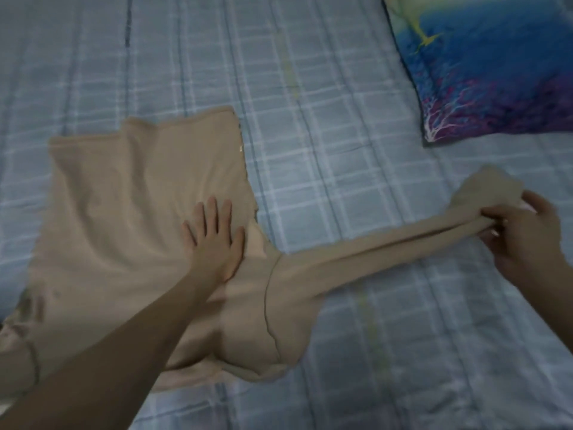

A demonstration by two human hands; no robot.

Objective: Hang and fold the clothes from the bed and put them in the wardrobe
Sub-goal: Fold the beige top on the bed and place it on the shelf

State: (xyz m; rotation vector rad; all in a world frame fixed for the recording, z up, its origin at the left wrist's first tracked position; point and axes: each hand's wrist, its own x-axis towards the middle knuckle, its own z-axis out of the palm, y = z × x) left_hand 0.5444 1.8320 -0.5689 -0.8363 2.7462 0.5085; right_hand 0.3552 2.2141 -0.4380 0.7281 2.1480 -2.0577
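Garment: a beige long-sleeved top (130, 218) lies spread on the bed (325, 103), body flat at the left of the view, 1 sleeve (372, 246) drawn out to the right.
Left hand: the left hand (214, 240) rests palm down on the body of the top near the shoulder seam, fingers (212, 209) straight and slightly apart, pinning the cloth.
Right hand: the right hand (524, 240) pinches the sleeve close to its cuff, fingers curled and clamped on the bunched fabric, the cuff end flaring out just beyond them.
Sleeve state: lifted a little and stretched into a narrow, taut band from shoulder to cuff; not yet laid over the body.
Bed: covered with a pale blue checked sheet; a pillow (483, 66) with a blue undersea print sits at the upper right, well apart from the top.
Step in hand: judged to be the opening of a fold, with the sleeve being straightened so it can go across the body.
Done so far: the top is laid out and roughly smoothed; some creases run through the body.
Left to do: fold this sleeve in, deal with the other side, which is hidden at the lower left edge, fold the body, then carry it to the wardrobe.
Not shown: the wardrobe, any hangers and any other clothes are out of view, so the share of the whole task completed cannot be told.
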